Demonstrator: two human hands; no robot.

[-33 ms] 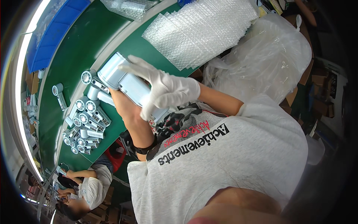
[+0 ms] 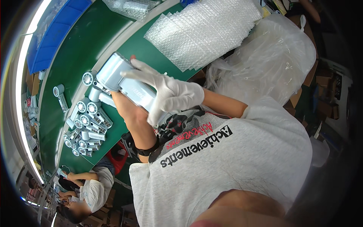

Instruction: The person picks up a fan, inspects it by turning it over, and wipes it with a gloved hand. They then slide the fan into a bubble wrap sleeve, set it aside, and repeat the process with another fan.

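A pale blue handheld fan (image 2: 113,72) is held up close in front of me, its wide head toward the upper left and its handle sloping down right. My right hand (image 2: 172,92), in a white glove, lies over the handle with thumb and fingers on opposite edges. From below on the left, my bare left forearm reaches up behind the fan head; my left hand (image 2: 116,94) is mostly hidden there and appears to hold the fan from behind. A bare fingertip shows past the fan's upper edge. Beyond it lie several similar fans (image 2: 92,108) on the green table.
Stacked bubble-wrap sheets (image 2: 204,32) lie on the green table (image 2: 128,45), beside a large clear plastic bag (image 2: 268,56). Farther left are a single fan (image 2: 59,98) and a blue bin (image 2: 53,36). Another person (image 2: 94,189) sits at lower left.
The fan has turned about its length, so lettering now shows on its handle. Its head has shifted slightly left, and my right-hand fingers have moved a little on it.
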